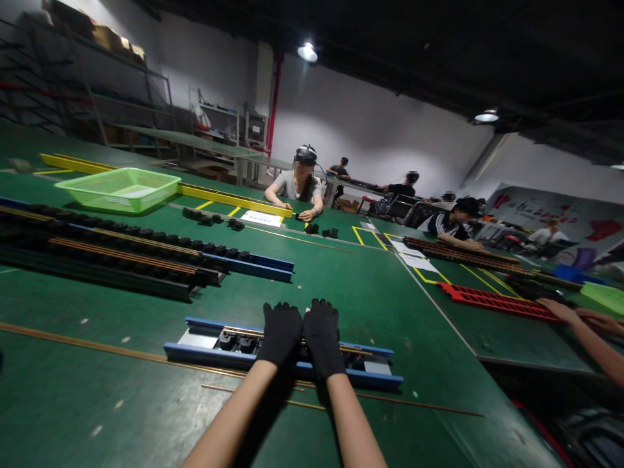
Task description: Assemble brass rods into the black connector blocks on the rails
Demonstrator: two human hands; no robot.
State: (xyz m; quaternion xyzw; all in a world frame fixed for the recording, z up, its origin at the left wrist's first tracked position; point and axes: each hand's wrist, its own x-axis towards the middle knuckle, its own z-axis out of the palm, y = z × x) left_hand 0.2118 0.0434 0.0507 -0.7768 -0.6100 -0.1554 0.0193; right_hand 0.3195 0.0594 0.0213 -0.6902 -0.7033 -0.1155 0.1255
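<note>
Both hands wear black gloves and rest side by side over a blue channel rail (214, 354) on the green table. My left hand (281, 331) covers the middle of the rail, its fingers bent down and closed. My right hand (322, 338) lies just beside it, with its fingers bent in the same way. Both sets of fingertips are hidden, so whatever they grip cannot be made out. Black blocks (245, 343) sit in the rail's channel. Thin brass-coloured rods (355, 350) run lengthwise over them and pass under the hands.
Loose long rods (97, 344) lie in front of the rail. Longer rail assemblies (121, 260) fill the left side, near a green basket (124, 192) and a yellow rail (234, 200). Across the table a co-worker (299, 185) sits. At right, another person's hands (560, 311) touch a red slotted rail (497, 301).
</note>
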